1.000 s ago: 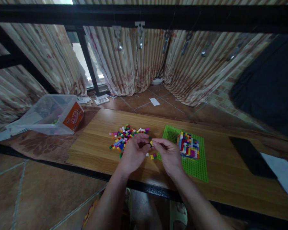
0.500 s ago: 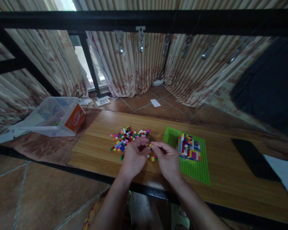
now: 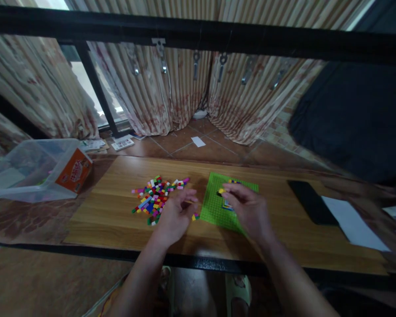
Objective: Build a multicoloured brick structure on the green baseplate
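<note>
My right hand (image 3: 249,209) is over the green baseplate (image 3: 209,207), pinching a small yellow building brick (image 3: 221,191) between thumb and fingertips. Beneath that hand, and mostly hidden by it, is the built block of coloured bricks (image 3: 227,205) on the baseplate. My left hand (image 3: 178,213) hovers above the wooden board beside the loose brick pile (image 3: 152,200). Its fingers are loosely curled and apart, with nothing visible in them. A small yellow and multicoloured brick cluster (image 3: 195,217) lies between the left hand and the baseplate.
At the left stands a clear plastic box (image 3: 36,169) with an orange label. A black flat object (image 3: 312,202) and a white sheet (image 3: 353,224) lie on the right. A dark metal bar (image 3: 198,28) with hanging clips crosses above the board. Curtains hang behind.
My right hand has moved right, away from my left hand, carrying the yellow brick over the baseplate. My left hand has loosened. The camera view has turned to the right.
</note>
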The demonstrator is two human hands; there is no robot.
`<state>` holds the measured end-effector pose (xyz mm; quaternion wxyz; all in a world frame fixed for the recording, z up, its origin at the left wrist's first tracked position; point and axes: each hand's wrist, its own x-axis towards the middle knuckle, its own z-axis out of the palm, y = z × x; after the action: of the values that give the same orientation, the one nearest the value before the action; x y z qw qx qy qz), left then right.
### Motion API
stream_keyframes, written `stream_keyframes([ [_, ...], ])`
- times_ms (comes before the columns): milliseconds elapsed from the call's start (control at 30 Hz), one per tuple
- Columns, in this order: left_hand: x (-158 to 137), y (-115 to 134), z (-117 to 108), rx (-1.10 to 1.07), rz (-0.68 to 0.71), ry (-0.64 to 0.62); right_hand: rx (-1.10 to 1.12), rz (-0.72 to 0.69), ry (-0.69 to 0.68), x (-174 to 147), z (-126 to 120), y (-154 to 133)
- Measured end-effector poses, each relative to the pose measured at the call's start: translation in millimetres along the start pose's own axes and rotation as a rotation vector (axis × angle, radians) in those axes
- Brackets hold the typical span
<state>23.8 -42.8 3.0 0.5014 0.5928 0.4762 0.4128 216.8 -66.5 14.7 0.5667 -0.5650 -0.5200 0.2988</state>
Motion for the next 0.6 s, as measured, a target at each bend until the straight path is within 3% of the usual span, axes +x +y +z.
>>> stream_keyframes([
  [100,3,-2,5,0.125,0.027,-0.045,-0.071,0.016,0.08,5,-44,2],
  [200,4,0,17,0.238,0.064,-0.12,-0.201,0.009,0.071,3,-66,10],
  [433,2,5,55,0.484,0.13,-0.142,-0.453,-0.108,-0.048,-4,-57,23],
  [600,4,1,65,0.525,0.15,-0.164,-0.49,-0.18,-0.046,-4,-49,23],
])
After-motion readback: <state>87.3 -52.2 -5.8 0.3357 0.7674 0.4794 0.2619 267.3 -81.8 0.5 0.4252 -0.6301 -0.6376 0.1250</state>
